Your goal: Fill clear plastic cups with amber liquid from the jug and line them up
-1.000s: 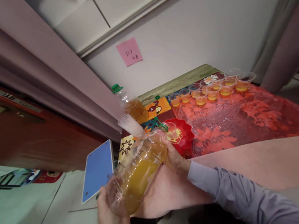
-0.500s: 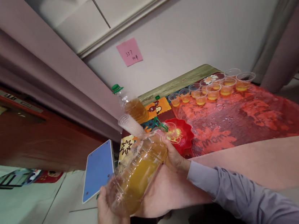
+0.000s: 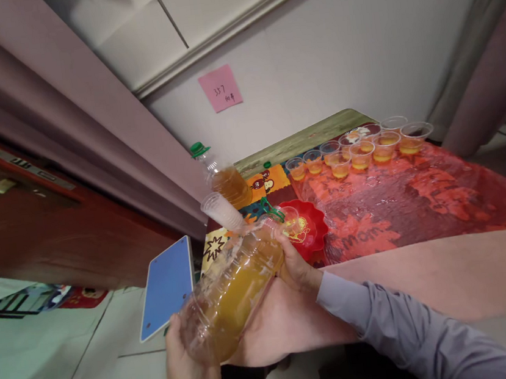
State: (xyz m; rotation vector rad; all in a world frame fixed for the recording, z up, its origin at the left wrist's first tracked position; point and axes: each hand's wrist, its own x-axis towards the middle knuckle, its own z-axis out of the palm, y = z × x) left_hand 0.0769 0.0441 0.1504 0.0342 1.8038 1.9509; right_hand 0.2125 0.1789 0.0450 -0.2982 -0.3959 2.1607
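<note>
A large clear bottle (image 3: 233,290) of yellow-brown liquid lies tilted between my hands, its neck toward the red scalloped dish (image 3: 315,228). My left hand (image 3: 192,369) grips the bottle's base end, and my right hand (image 3: 296,264) is wrapped round it near the neck. A clear cup (image 3: 291,218) stands in the dish at the bottle's mouth, partly hidden by the bottle. Behind the bottle leans a stack of clear cups (image 3: 222,211). Several cups with some yellow liquid (image 3: 362,154) stand in a group at the table's back right.
A second bottle with a green handle (image 3: 229,183) stands at the back left of the table (image 3: 420,199). Near it lies a green cap (image 3: 267,165). A blue board (image 3: 166,286) is left of the table. A pink note (image 3: 220,89) is on the wall.
</note>
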